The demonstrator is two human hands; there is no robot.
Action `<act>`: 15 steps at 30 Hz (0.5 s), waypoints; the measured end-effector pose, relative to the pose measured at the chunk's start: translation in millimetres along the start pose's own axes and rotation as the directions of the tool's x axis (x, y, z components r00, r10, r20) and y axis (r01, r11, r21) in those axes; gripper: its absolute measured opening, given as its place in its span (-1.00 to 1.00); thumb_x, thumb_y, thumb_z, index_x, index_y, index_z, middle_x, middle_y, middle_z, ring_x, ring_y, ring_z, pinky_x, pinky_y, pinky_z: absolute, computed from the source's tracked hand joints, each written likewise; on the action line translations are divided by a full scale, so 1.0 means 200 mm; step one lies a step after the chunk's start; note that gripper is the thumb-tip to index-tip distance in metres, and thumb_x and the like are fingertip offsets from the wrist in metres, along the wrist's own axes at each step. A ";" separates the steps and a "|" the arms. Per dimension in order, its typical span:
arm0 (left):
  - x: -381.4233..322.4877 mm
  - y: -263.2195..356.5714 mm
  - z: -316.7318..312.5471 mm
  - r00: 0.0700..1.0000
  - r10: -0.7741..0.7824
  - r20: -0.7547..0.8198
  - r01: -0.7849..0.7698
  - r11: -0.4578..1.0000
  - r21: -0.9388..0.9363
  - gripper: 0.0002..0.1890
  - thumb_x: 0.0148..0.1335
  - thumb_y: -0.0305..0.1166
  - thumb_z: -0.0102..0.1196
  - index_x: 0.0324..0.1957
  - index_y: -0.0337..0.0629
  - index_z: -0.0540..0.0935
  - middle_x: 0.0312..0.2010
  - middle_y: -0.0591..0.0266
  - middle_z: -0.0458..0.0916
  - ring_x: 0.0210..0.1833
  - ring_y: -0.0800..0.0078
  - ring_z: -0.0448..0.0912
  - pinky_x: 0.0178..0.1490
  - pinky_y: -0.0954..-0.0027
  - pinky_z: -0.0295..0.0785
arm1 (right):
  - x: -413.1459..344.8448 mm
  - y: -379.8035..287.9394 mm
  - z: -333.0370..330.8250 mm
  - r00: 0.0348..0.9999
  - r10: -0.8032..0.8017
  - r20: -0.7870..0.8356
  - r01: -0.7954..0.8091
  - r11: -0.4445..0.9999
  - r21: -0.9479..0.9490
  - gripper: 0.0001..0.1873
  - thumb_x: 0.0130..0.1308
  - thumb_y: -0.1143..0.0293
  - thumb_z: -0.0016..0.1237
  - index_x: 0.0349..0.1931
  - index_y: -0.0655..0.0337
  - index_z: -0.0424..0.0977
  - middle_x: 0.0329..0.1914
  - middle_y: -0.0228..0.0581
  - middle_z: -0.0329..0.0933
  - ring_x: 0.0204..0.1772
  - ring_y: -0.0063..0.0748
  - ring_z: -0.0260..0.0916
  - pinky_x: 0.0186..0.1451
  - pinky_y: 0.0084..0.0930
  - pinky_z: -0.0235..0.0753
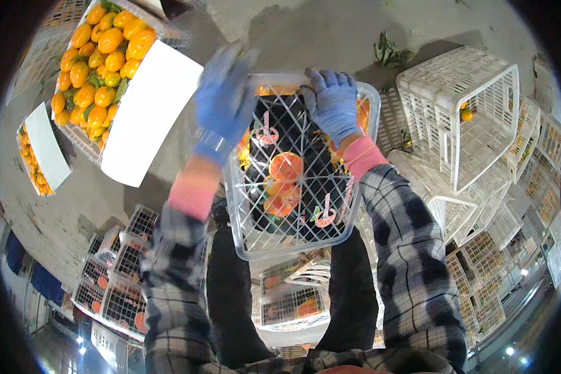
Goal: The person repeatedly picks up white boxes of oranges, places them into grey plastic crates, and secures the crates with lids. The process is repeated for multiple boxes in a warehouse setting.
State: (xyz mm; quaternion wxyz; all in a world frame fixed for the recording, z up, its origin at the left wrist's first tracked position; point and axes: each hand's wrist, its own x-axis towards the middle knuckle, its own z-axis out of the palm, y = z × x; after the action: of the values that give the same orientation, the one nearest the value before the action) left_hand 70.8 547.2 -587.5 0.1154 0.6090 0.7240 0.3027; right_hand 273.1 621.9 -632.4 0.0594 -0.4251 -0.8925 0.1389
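A clear plastic crate lid with a lattice pattern point(302, 175) lies before me over a black printed sheet point(280, 140) showing citrus fruit, with orange fruit visible around the sheet's edges. My right hand point(333, 100), in a blue knit glove, rests on the lid's far edge at the right, its fingers bent over the rim. At the far left corner is my left hand point(226, 91), also gloved in blue and blurred; whether it touches the lid I cannot tell. It looks spread and holds nothing visible.
At the upper left, a crate of oranges with leaves point(98, 70) has a white sheet point(152, 112) hanging off its side. A smaller crate of oranges point(33, 163) stands beyond it. White plastic crates point(456, 112) are at the right, one on its side. Loose leaves point(387, 50) lie on the floor.
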 end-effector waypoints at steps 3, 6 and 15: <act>0.08 0.01 0.22 0.917 -0.096 0.388 -0.018 0.959 0.281 -0.80 0.07 -0.24 -0.04 -0.33 -0.08 0.57 -0.37 0.17 0.55 -0.27 0.18 0.48 -0.18 0.20 0.34 | 0.00 0.00 -0.02 1.000 0.012 0.015 -0.012 0.999 0.035 -0.67 0.09 0.19 -0.12 -0.15 0.09 0.40 -0.26 -0.22 0.43 -0.14 -0.17 0.32 0.05 -0.21 0.17; 0.06 -0.02 0.26 0.932 -0.053 0.357 -0.043 0.966 0.256 -0.77 0.10 -0.20 -0.09 -0.36 -0.08 0.55 -0.43 0.15 0.54 -0.35 0.14 0.48 -0.27 0.18 0.33 | 0.02 0.04 -0.07 0.997 0.008 0.080 -0.016 0.994 0.105 -0.70 0.12 0.16 -0.17 -0.20 0.07 0.42 -0.28 -0.23 0.44 -0.18 -0.21 0.35 0.00 -0.24 0.24; 0.01 -0.05 0.26 0.931 -0.058 0.361 0.003 0.988 0.151 -0.78 0.04 -0.27 -0.02 -0.30 -0.12 0.54 -0.28 0.21 0.53 -0.20 0.23 0.47 -0.14 0.20 0.30 | 0.00 0.38 -0.10 0.954 0.001 0.301 0.004 1.000 -0.018 -0.72 0.18 0.24 -0.29 -0.28 0.20 0.42 -0.25 -0.17 0.42 -0.16 -0.07 0.35 -0.11 -0.29 0.37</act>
State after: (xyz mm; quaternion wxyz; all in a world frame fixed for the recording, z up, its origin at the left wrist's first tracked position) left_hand 89.9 563.5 -635.1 0.2067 0.6501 0.7199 0.1281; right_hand 333.2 671.0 -636.4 -0.0809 -0.3990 -0.8926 0.1939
